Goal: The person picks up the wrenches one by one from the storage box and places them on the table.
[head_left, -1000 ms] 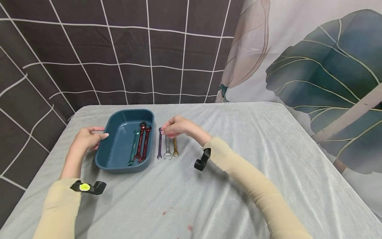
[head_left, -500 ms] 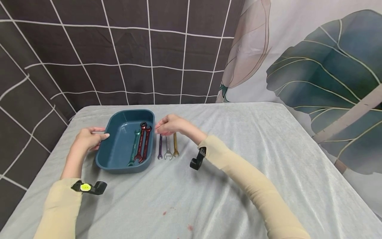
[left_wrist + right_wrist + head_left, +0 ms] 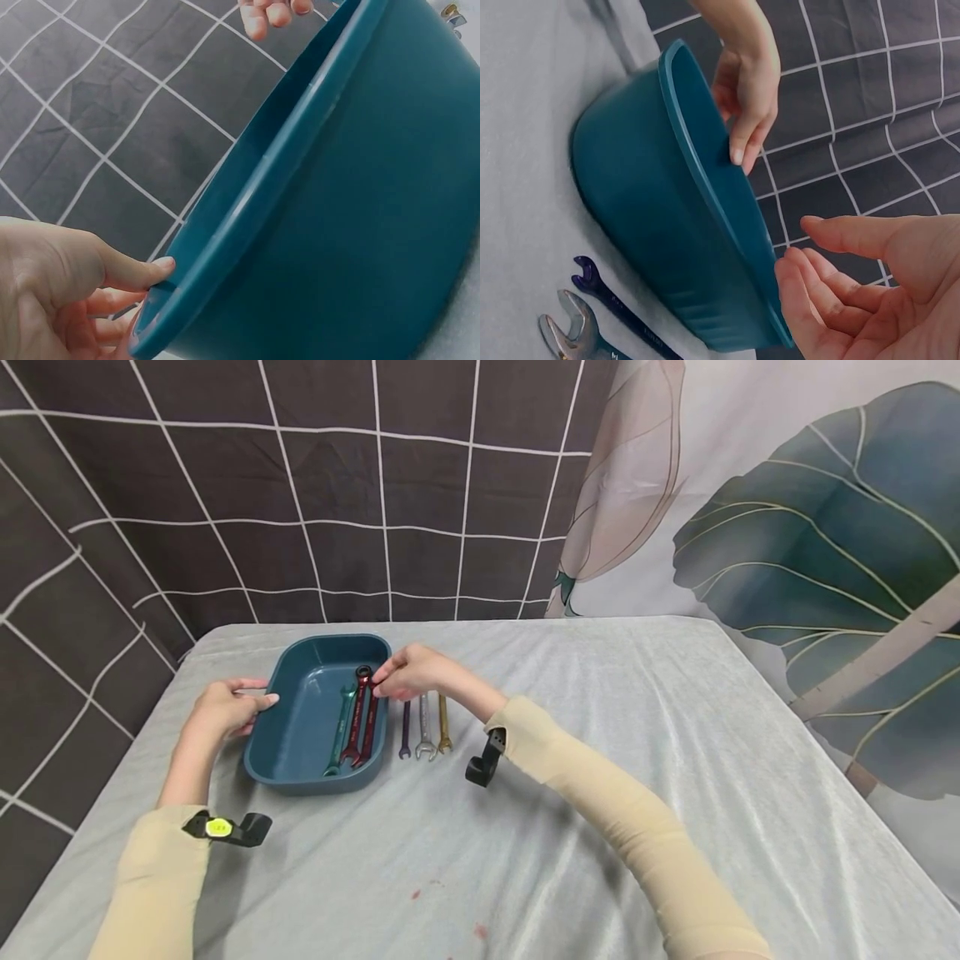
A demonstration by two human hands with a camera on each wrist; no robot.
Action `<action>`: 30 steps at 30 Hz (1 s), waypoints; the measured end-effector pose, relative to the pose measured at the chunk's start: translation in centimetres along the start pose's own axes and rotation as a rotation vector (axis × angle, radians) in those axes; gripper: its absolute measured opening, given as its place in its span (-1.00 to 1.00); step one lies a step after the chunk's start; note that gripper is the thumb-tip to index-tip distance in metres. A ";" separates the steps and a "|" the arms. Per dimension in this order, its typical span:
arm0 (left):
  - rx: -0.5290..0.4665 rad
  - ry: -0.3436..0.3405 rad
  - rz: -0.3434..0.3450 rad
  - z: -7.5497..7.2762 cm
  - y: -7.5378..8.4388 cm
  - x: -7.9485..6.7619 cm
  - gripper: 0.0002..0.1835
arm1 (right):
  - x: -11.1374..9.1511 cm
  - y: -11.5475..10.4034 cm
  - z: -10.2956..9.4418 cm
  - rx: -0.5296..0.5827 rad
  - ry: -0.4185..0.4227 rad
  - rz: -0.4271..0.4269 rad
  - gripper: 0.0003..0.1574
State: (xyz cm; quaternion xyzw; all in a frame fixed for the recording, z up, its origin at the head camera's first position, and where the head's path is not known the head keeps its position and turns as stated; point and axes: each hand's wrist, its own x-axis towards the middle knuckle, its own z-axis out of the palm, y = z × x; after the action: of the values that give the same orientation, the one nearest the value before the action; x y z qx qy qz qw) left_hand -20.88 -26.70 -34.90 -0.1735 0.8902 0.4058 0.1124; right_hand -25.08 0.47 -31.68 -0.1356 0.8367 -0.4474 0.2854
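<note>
My left hand (image 3: 221, 708) pinches the left rim of a blue plastic tray (image 3: 296, 735), thumb inside and fingers outside. Inside the tray, along its right side, lie a green wrench (image 3: 339, 731) and two red wrenches (image 3: 354, 718). Over the right rim hovers my right hand (image 3: 420, 672), its fingertips above the upper ends of the red wrenches. The right wrist view shows nothing between its thumb and fingers (image 3: 829, 289). Right of the tray, a purple wrench (image 3: 406, 731), a silver wrench (image 3: 425, 727) and a gold wrench (image 3: 444, 722) lie side by side, upper ends hidden under that hand.
A light grey cloth (image 3: 600, 735) covers the table, with small reddish marks near the front. Behind it hangs a dark curtain (image 3: 330, 485) with white grid lines. A leaf-patterned cloth (image 3: 817, 527) hangs at the right.
My right hand has moved left, from over the upper ends of the purple and silver wrenches to over the tray's right rim. The left hand keeps its hold on the tray.
</note>
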 end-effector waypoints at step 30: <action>-0.014 0.007 0.000 0.1 -0.2 0.0 -0.42 | 2.0 -1.6 1.9 0.043 0.027 0.004 -0.74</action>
State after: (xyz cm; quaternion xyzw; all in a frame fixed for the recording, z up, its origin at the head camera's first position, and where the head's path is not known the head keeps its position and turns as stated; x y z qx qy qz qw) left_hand -20.81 -26.72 -35.08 -0.1760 0.8877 0.4115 0.1081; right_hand -25.57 -2.67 -31.94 -0.1219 0.8310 -0.4664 0.2778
